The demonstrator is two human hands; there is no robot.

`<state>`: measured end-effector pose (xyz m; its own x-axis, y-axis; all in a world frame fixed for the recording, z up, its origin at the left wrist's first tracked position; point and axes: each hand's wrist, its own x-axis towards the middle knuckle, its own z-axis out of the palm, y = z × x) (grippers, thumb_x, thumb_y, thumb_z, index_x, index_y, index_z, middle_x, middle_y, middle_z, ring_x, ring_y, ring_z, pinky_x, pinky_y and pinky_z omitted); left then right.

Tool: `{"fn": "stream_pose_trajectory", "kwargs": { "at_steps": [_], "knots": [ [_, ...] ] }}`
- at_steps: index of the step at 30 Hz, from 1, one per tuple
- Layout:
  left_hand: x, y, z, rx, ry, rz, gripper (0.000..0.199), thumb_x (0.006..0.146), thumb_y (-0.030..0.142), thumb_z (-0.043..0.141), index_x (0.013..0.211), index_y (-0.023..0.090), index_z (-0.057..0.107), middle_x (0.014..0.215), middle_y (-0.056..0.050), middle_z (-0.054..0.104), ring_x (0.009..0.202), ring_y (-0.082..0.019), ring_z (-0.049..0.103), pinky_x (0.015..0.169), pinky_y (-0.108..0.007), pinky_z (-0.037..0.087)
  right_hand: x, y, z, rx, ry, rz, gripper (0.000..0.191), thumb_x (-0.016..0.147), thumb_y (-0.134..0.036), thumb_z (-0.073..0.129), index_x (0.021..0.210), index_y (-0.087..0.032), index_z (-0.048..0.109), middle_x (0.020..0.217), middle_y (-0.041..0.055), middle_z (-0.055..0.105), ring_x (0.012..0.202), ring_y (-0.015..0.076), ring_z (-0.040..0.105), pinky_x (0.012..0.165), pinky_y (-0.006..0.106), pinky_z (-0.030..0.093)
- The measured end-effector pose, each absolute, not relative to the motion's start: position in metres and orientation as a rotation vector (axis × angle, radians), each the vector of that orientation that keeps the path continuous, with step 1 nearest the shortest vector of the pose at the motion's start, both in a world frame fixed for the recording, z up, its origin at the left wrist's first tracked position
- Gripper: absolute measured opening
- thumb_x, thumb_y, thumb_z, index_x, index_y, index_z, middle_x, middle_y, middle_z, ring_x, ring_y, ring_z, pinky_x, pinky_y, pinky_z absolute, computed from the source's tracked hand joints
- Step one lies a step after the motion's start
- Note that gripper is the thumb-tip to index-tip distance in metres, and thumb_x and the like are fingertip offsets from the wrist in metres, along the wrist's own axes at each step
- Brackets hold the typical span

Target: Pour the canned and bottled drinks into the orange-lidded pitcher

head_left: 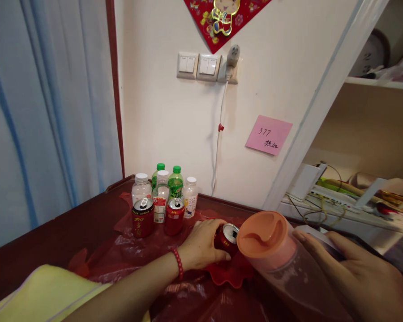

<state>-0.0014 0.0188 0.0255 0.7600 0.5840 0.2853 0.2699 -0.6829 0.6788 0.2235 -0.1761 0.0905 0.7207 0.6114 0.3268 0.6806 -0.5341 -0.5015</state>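
My left hand [204, 243], with a red bead bracelet at the wrist, has its fingers and thumb closed around a red drink can [225, 241] whose top opening shows. Just below that can is a red wavy-edged dish [230, 273]; whether they touch, I cannot tell. On the right, my right hand [359, 273] grips a translucent pitcher [298, 277] with an orange lid [263, 233]. The pitcher leans with its lid close to the can. Two more opened cans, a dark-rimmed one [143, 221] and a red one [173, 219], stand left of my left hand.
Behind the cans are a wide clear bottle [141, 185], a white-capped bottle [162, 190], green-capped bottles [176, 181] and a small white bottle [190, 197]. Red plastic sheeting [121, 255] covers part of the dark table [36, 237]. A yellow cloth [43, 290] lies front left.
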Motion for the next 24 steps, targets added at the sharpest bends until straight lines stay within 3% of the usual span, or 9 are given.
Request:
{"fn": "stream_pose_trajectory", "kwargs": {
  "at_steps": [8, 16, 24],
  "knots": [
    [-0.0014, 0.0197, 0.0242, 2.317, 0.621, 0.669, 0.069, 0.059, 0.027, 0.093, 0.123, 0.025, 0.066, 0.124, -0.005, 0.072, 0.113, -0.032, 0.065, 0.097, -0.042, 0.048, 0.2265, -0.1752, 0.0883, -2.291, -1.04, -0.197, 0.073, 0.07, -0.098, 0.043, 0.085, -0.032, 0.072, 0.068, -0.0004, 0.07, 0.063, 0.0246, 0.067, 0.056, 0.034, 0.05],
    [-0.0018, 0.0187, 0.0238, 2.317, 0.624, 0.668, 0.068, 0.059, 0.028, 0.093, 0.122, 0.024, 0.067, 0.122, -0.006, 0.073, 0.112, -0.032, 0.065, 0.096, -0.043, 0.048, 0.2274, -0.1767, 0.0888, -2.3, -1.021, -0.168, 0.076, 0.069, -0.099, 0.043, 0.091, -0.033, 0.074, 0.078, -0.0009, 0.074, 0.069, 0.0247, 0.069, 0.059, 0.035, 0.052],
    [-0.0021, 0.0177, 0.0264, 2.321, 0.631, 0.653, 0.068, 0.06, 0.027, 0.092, 0.122, 0.023, 0.067, 0.124, -0.007, 0.072, 0.114, -0.034, 0.064, 0.097, -0.044, 0.047, 0.2276, -0.1781, 0.0895, -2.29, -1.021, -0.153, 0.071, 0.07, -0.097, 0.045, 0.086, -0.033, 0.073, 0.066, -0.0007, 0.07, 0.064, 0.0247, 0.068, 0.056, 0.034, 0.05]
  ]
}}
